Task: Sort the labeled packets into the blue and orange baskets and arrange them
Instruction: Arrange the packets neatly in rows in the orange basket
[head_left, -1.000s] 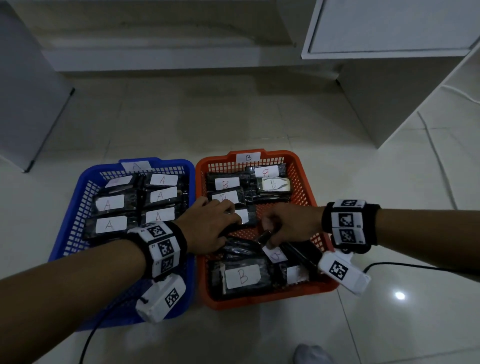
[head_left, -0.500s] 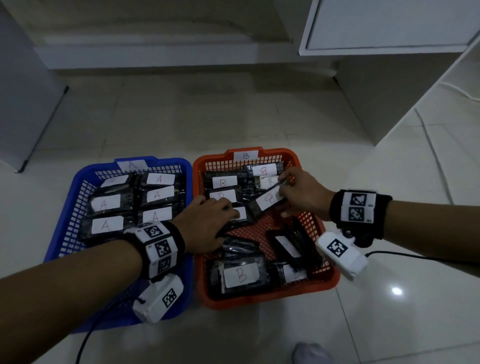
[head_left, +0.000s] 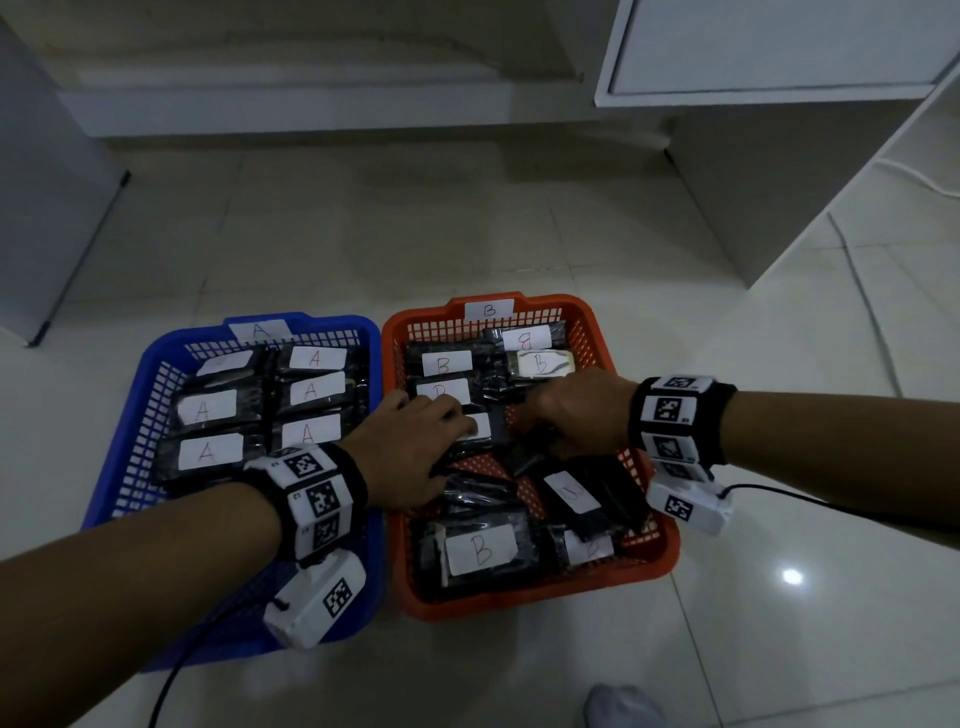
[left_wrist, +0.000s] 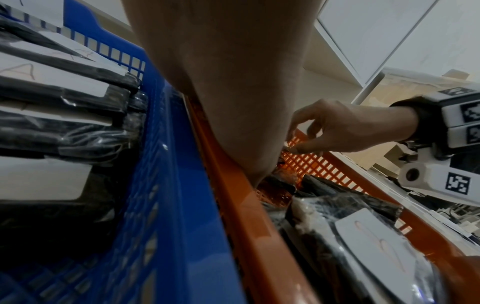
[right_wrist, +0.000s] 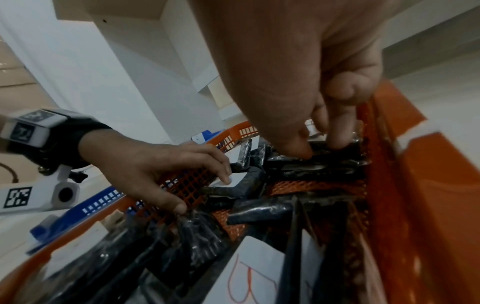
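Packets wrapped in black film, each carrying a white label, are lying in two baskets on the pale tiled floor. The blue basket (head_left: 156, 374), on the left, is holding A packets (head_left: 310, 391) in two tidy columns. The orange basket (head_left: 592, 332), touching it on the right, is holding the B packets: a few are sitting in order at its far end, while those in the middle and near end are lying crooked and overlapping, with bare mesh showing between them.

Sorting looks finished, since no packet is lying outside a basket, and the arranging of the orange basket appears to be the step in hand. The left hand (head_left: 410, 447) is resting palm down over the left middle of that basket, its fingers loosely spread and one fingertip pressing on the white label of a packet (right_wrist: 235, 181). The right hand (head_left: 576, 413) is reaching into the right middle, just near of the far row, its thumb and fingertips (right_wrist: 298, 147) pinching the edge of a dark packet (right_wrist: 319, 162) lying against the right wall.

The next move probably calls for settling this pinched packet flat and square behind the far row with its label up, while the left hand is keeping the neighbouring column from sliding. The tilted packet (head_left: 571, 493) and the near ones (head_left: 480, 548) would then need straightening.
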